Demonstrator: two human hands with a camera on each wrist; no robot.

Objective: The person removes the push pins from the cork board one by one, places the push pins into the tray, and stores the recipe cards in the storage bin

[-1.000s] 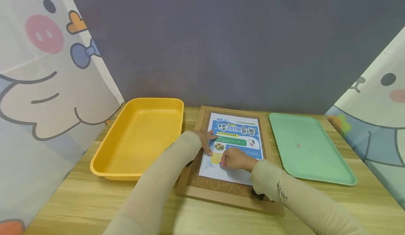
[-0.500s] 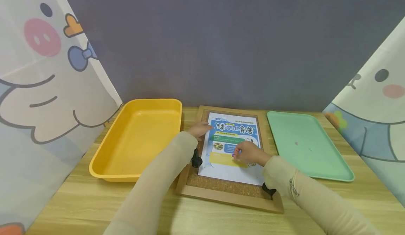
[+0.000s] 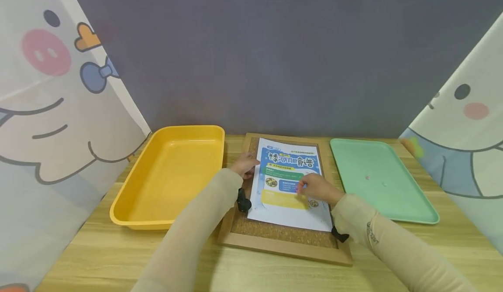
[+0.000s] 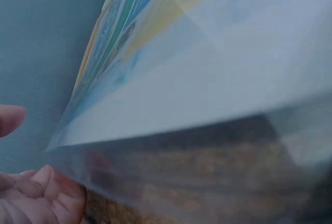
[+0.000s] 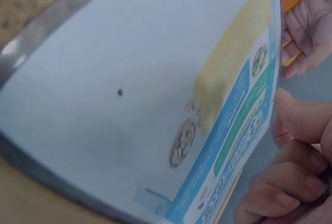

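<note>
A printed poster with a blue top and a yellow block lies on a framed cork board. Clear film borders its edge in the left wrist view. My right hand is over the lower right of the print, its thumb and forefinger pinching a tiny purple pushpin, which looks just off the yellow block. In the right wrist view the other fingers are curled and the pin is hidden. My left hand is at the poster's left edge, thumb apart from the fingers, holding nothing.
On the left stands a deep yellow tray. To the right a flat green tray bears a tiny pink piece and a tiny clear piece. A dark grey wall rises behind the wooden table.
My left hand has lifted off the poster and drawn back to its left edge. My right hand has moved up and right, away from the yellow block's lower left, with the pushpin.
</note>
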